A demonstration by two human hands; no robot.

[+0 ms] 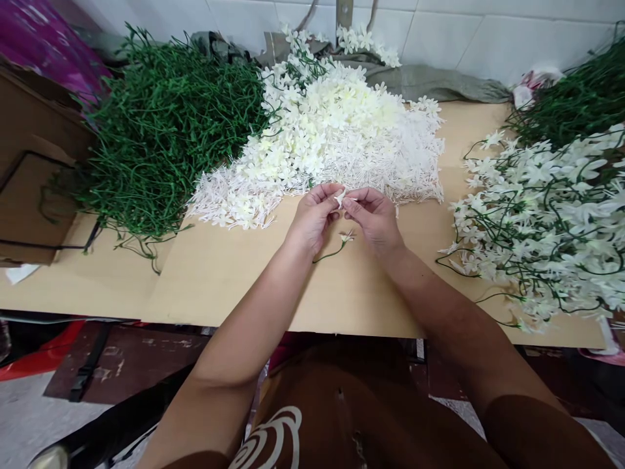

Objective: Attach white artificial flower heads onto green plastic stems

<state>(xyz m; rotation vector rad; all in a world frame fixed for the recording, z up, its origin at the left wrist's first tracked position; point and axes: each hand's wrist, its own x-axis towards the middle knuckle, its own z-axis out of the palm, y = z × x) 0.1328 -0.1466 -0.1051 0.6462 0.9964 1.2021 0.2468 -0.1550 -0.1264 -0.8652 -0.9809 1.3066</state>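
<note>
Both my hands meet at the front edge of a heap of white artificial flower heads (312, 143). Between the fingertips is a small white artificial flower (340, 198). My left hand (317, 215) pinches it from the left, and my right hand (372, 216) pinches it from the right with thumb and forefinger. Just below them, a single green stem (329, 255) with a whitish flower piece at its tip lies on the tan tabletop (371, 293). Pale thin stalk-like pieces (390, 172) are spread along the heap's near side.
A large pile of green artificial stems (166, 117) lies to the left, beside a cardboard box (34, 143). On the right are stemmed white flowers (551, 221), with more green stems (581, 98) behind. A tiled wall (449, 32) backs the table.
</note>
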